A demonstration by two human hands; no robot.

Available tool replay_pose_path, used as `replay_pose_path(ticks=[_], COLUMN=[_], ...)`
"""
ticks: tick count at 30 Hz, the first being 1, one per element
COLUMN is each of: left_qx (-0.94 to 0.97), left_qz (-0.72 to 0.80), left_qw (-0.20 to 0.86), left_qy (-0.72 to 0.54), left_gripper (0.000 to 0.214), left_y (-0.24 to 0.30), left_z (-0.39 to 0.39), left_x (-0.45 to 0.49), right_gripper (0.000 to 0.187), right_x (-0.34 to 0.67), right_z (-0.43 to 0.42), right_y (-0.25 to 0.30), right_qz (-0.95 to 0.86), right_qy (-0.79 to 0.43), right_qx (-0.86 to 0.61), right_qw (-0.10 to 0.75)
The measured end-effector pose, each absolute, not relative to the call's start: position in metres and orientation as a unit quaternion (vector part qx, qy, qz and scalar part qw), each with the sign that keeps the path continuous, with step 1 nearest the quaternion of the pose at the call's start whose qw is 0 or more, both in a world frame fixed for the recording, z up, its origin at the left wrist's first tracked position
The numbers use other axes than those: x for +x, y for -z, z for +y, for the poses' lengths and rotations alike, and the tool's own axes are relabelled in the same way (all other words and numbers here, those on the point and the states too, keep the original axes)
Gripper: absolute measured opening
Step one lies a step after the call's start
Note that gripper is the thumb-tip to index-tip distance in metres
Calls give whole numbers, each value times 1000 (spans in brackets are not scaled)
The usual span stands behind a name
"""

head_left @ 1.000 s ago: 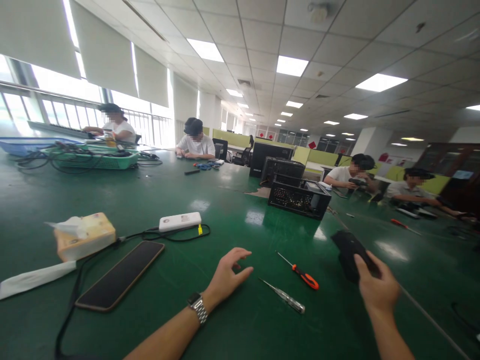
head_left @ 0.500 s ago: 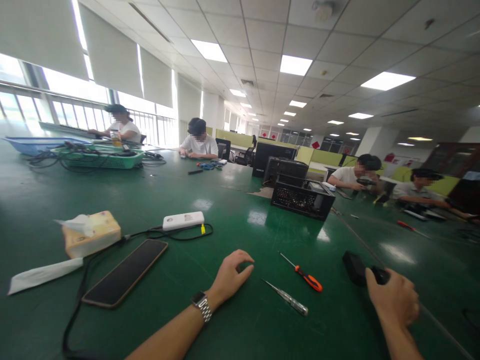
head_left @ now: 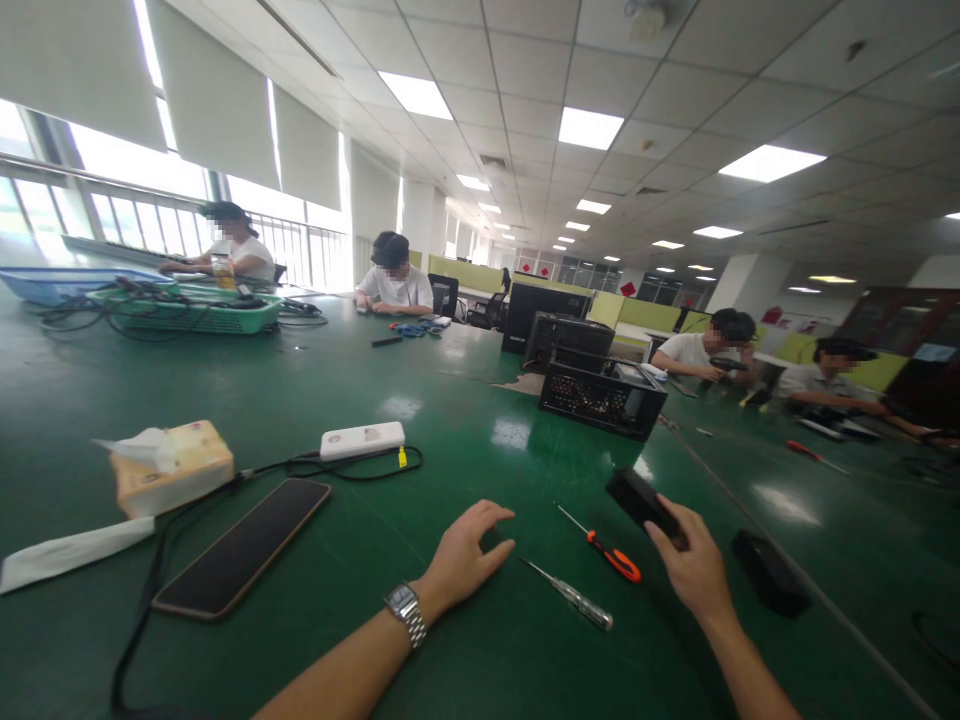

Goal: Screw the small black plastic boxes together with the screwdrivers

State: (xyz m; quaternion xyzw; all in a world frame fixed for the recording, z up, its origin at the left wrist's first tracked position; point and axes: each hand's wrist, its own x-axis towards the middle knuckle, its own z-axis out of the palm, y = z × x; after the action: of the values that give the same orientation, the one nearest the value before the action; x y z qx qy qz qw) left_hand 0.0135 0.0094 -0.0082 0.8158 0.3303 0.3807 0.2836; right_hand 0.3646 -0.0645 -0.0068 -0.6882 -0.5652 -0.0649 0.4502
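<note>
My right hand [head_left: 697, 570] grips a black rectangular block [head_left: 637, 500] by its near end, tilted above the green table [head_left: 465, 430]. What kind of block it is, I cannot tell. A second black block [head_left: 771, 572] lies on the table to the right of that hand. My left hand [head_left: 469, 545] rests with its thumb and fingers apart and holds nothing. Between the hands lie a screwdriver with an orange and black handle [head_left: 613, 556] and a clear-handled tester screwdriver [head_left: 574, 595].
To the left are a phone [head_left: 244, 550], a tissue pack [head_left: 176, 470] and a white power strip [head_left: 362, 441] with a black cable. An open computer case [head_left: 600, 395] stands ahead. Baskets of cables [head_left: 202, 318] sit at the far left. Several people work around the table.
My right hand has moved left and up with one black block, while the other stays on the table at the right. My left hand has hardly moved.
</note>
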Motion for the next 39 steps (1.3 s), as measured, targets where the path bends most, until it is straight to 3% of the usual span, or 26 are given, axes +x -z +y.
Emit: replay_pose_path(ticks=[5,9,11,15,18,23,25,39], left_qx=[838,863,862,853,850,833,816,818], left_qz=[294,269,270,308,329,330,340,315], left_qw=[285,273,275,285,291,257,237,212], left_qy=[-360,-330,-330,-312,-292,-362,-403,-433], left_gripper=[64,43,37,46,43,34,36,35], left_y=[5,4,3,1,0,2,2,-2], left_z=[6,4,4,5,6,7,9,10], left_x=[11,10,9,10,10,10,10,7], right_gripper=[41,43,42,42,31,39,41,30], right_x=[253,229,240,289,325,337,328,296], right_z=[-67,-71,-68,-60,-57,-62,-66,-75], right_y=[-4,-2,-2,5,14,9,-1,-19], right_qz=[-764,-804,-789,-681,-638,-582,-583,-693], right_qy=[-37,-45,-33,6,-45,-185,-204,-134], right_qx=[-556,-535,-557,-682,-728,-669,-639,-610], right_qw=[326,254,259,265,245,424,458,360])
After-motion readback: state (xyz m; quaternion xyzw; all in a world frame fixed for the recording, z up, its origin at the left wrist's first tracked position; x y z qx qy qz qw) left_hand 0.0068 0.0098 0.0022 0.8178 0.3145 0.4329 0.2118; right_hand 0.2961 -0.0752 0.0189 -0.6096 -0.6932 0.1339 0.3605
